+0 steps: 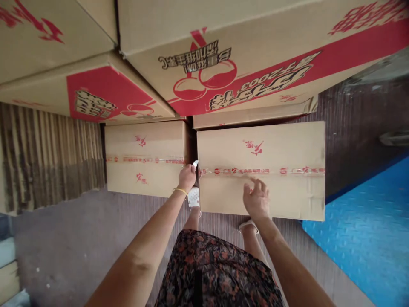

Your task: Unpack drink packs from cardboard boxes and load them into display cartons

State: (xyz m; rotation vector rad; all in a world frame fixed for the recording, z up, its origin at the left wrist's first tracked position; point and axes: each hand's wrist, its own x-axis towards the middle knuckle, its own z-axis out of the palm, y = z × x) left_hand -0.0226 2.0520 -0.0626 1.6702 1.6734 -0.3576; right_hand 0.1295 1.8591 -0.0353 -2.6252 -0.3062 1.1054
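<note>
My left hand (186,178), with a yellow band at the wrist, is closed on a small flat whitish piece (195,163). Its kind is too small to tell. This hand is at the left end of a taped cardboard box (230,194), by the narrow gap between that box and another taped cardboard box (143,140) to the left. Over the nearer half of the right box is my right hand (256,198), fingers loosely bent and apart, holding nothing. I cannot tell whether its fingertips touch the lid. Clear tape (246,171) printed in red runs along the lid's middle.
Large printed cartons (262,30) are stacked behind both boxes. A row of flattened cardboard (51,149) stands at the left. To the right lies a blue textured metal plate (367,221). My feet in white shoes (193,197) are close to the right box on the brown floor (96,238).
</note>
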